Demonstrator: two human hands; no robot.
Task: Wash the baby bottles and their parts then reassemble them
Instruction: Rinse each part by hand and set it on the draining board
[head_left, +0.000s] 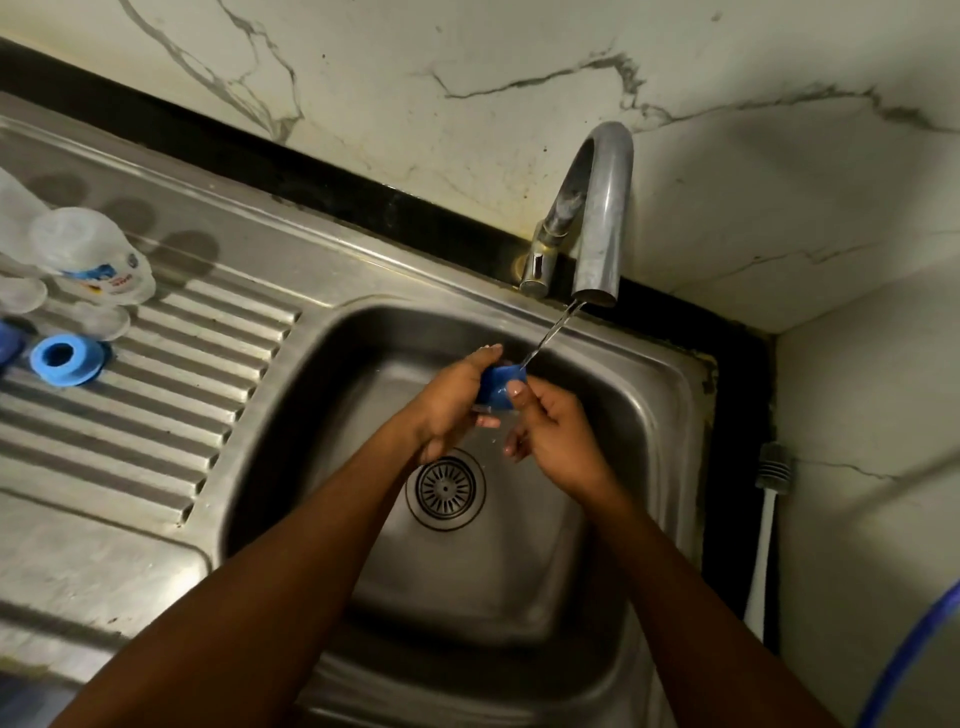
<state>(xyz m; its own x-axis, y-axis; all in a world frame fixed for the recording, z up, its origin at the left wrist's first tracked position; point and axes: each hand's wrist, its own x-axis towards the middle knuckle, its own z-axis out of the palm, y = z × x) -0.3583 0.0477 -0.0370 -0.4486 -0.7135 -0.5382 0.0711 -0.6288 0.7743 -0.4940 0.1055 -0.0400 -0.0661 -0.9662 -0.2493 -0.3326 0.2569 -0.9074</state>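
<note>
Two hands wash a blue ring under the tap.

The left hand (452, 405) and the right hand (556, 431) both hold the blue ring (500, 385) over the sink (291, 426), above the drain (445, 488). Each grip is clamped on the ring: the left fingers curl round it and the right thumb presses on its side. A thin line of water (550, 332) runs from the tap (597, 208) down onto the ring. Far to the left, on the ridged metal surface (156, 405), a clear bottle (93, 254) stands near a second blue ring (65, 359).
</note>
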